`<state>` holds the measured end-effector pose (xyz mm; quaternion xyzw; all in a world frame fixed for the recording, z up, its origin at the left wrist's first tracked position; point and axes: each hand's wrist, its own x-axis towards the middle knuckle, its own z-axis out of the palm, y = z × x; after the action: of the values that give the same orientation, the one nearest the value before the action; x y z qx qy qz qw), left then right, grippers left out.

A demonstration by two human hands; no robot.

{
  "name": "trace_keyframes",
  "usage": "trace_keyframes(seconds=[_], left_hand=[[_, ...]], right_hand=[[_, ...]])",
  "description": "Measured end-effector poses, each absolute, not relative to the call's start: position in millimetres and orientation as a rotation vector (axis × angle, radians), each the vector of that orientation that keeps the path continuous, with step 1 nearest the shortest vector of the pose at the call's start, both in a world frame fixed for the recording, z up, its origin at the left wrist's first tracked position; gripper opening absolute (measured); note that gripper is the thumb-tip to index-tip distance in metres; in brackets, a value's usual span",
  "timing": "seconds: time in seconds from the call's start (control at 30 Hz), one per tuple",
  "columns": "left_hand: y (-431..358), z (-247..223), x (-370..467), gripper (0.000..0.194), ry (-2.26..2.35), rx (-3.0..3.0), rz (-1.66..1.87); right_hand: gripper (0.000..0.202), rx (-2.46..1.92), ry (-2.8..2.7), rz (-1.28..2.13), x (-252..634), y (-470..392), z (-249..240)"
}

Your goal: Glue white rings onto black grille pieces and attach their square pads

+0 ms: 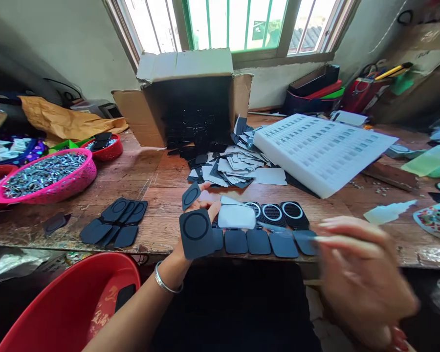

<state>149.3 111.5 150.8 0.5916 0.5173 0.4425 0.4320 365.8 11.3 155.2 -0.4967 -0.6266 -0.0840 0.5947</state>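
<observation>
Now, at the back of the table (161,186), have a carton (194,63) below the window (238,24), loose sheets (234,166) in front of its opening and a foam block (322,151) to their right. Over left, have a basket (90,168) with metal parts (47,173) in it, a smaller basket (112,150) behind and to its right, overlapping pads (121,220) nearer the front edge. Along that edge, have a row of panels (236,242) before the sheets, a bottle (388,211) farther right, and a tub (58,313) below the tabletop at left.
</observation>
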Motion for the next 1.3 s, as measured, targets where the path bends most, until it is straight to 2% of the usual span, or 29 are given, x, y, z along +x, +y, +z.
trace_keyframes(seconds=[0.07,0.1,0.23,0.3,0.37,0.43,0.53,0.73,0.87,0.93,1.0,1.07,1.2,1.3], left_hand=[[107.2,147.9,156.7,0.026,1.262,1.488,1.092],[101.9,146.4,163.3,0.02,1.237,1.533,1.065],[69.5,138.9,200.0,0.009,0.981,1.949,0.902],[55.4,134.1,216.7,0.011,0.773,2.076,0.852],[47.2,128.9,228.2,0.012,0.633,2.08,0.787],[44.5,124.5,232.6,0.014,0.617,2.043,0.741],[47.7,121.4,223.5,0.022,0.712,1.98,0.732],[65.4,126.3,170.4,0.017,1.078,1.767,0.848],[76.4,126.5,142.8,0.025,1.148,1.594,1.053],[78.2,123.7,136.6,0.03,1.157,1.524,1.131],[76.7,120.3,134.9,0.033,1.145,1.473,1.192],[73.2,118.4,135.7,0.037,1.121,1.42,1.223],[68.5,121.3,134.2,0.056,1.021,1.316,1.148],[70.2,124.4,123.9,0.058,0.921,1.166,1.061]], right_hand=[[0.02,-1.179,-1.216,-0.225,379.9,6.8,162.5],[0.025,-1.166,-1.193,-0.193,386.6,5.9,163.6],[0.087,-1.193,-1.574,0.304,408.1,-2.4,150.7],[0.093,-1.248,-1.676,0.536,415.6,-13.9,140.5],[0.088,-1.307,-1.643,0.647,423.7,-30.6,131.9],[0.085,-1.39,-1.565,0.614,435.6,-52.8,123.4],[0.084,-1.584,-1.543,0.392,462.5,-95.8,102.1],[0.074,-1.972,-1.72,-0.061,507.7,-168.0,46.0],[0.073,-1.891,-1.547,-0.183,489.3,-149.2,54.8],[0.053,-1.799,-1.367,-0.01,465.6,-120.5,73.1],[0.027,-1.654,-1.197,0.307,437.3,-85.1,92.6],[0.011,-1.464,-1.004,0.643,407.4,-47.8,108.1],[0.021,-1.104,-0.653,1.208,350.9,15.0,121.7],[0.021,-1.066,-0.72,1.392,320.3,43.2,121.4]])
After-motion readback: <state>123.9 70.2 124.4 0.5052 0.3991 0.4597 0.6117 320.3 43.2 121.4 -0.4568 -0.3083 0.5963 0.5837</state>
